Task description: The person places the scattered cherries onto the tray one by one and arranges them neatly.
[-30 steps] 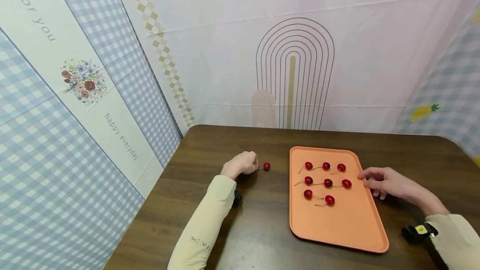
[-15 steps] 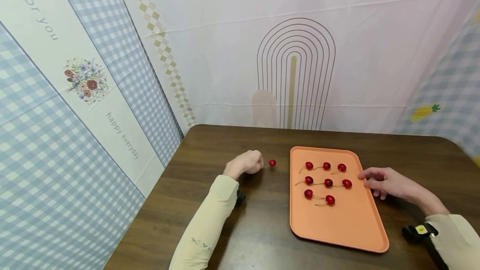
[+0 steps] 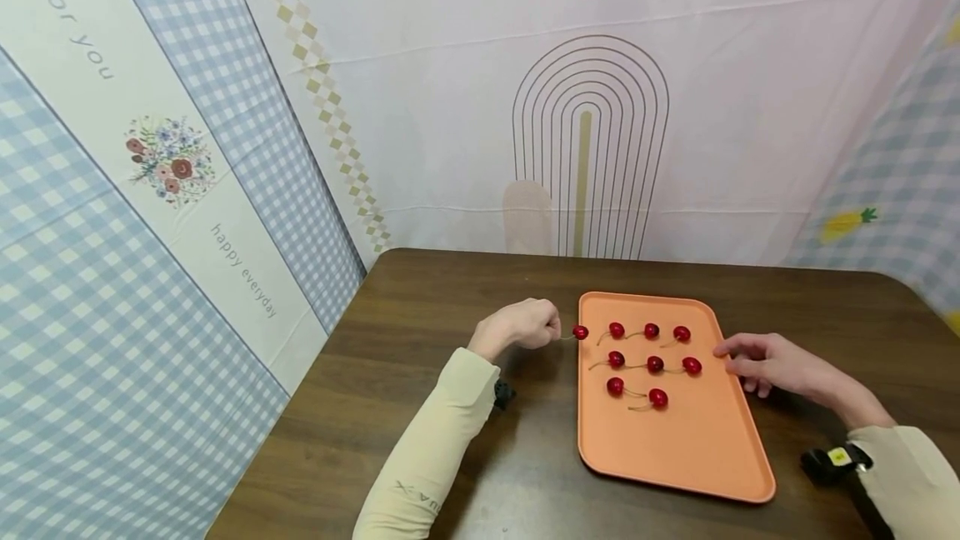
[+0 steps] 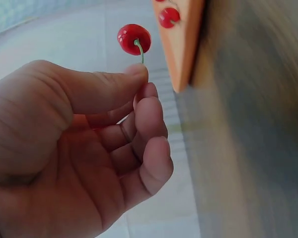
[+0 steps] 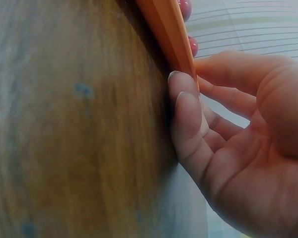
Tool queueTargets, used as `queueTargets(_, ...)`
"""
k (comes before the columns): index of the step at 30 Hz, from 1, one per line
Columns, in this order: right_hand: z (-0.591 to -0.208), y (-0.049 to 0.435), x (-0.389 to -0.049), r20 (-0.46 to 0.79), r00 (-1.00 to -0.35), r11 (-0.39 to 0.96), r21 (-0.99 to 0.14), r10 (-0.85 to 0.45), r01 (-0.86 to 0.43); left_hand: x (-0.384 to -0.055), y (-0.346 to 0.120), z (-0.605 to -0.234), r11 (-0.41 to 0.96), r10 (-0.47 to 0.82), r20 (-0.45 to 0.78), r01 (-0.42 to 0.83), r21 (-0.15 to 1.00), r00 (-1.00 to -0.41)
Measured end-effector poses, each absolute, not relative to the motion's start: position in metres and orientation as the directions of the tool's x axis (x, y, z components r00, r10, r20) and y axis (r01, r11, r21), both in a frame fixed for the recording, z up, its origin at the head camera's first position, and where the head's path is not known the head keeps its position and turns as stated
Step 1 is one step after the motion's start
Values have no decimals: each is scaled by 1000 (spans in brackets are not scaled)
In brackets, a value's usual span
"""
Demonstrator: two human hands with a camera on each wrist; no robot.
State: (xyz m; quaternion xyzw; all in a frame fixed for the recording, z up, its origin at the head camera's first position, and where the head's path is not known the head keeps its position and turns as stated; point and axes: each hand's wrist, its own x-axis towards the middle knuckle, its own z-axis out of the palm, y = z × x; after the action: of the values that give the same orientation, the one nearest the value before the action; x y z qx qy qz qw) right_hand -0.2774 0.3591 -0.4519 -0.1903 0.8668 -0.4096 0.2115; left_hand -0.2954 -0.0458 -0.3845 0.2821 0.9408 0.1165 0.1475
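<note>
My left hand [image 3: 521, 326] pinches a red cherry [image 3: 581, 332] by its stem, the thumb pressed against the fingers. In the left wrist view the cherry [image 4: 131, 38] stands out beyond the thumb tip, its green stem [image 4: 141, 52] running down to it. From the head, this fruit overlaps the left rim of an orange tray [image 3: 690, 461]. Several other stemmed cherries [image 3: 655, 364] lie in rows on the tray. At the tray's right edge, my right hand [image 3: 787, 367] holds the rim; the right wrist view has the thumb on the rim [image 5: 171, 42] and fingers against its outer side.
The tray lies on a dark brown wooden table [image 3: 420, 307]. A white patterned cloth [image 3: 450, 132] hangs behind the table, and a blue checked cloth [image 3: 90, 340] borders it on the left. Each wrist wears a black strap device [image 3: 828, 465].
My left hand has carried the cherry by its stem rightward from over the bare table to the tray's left rim. The right hand and the tray have stayed in place.
</note>
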Motion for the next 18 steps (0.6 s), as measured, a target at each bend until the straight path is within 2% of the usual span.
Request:
queueTargets(9,-452,360,-278,-218,-842,598,-788,-494,-147,-287,-6,-382,795,595,-173,542,274,-785)
queueTargets(18,-452,360,-277,-212,-844,602,-783,-493,-155,-273,34,-385,739,648,-133,578,344,-750)
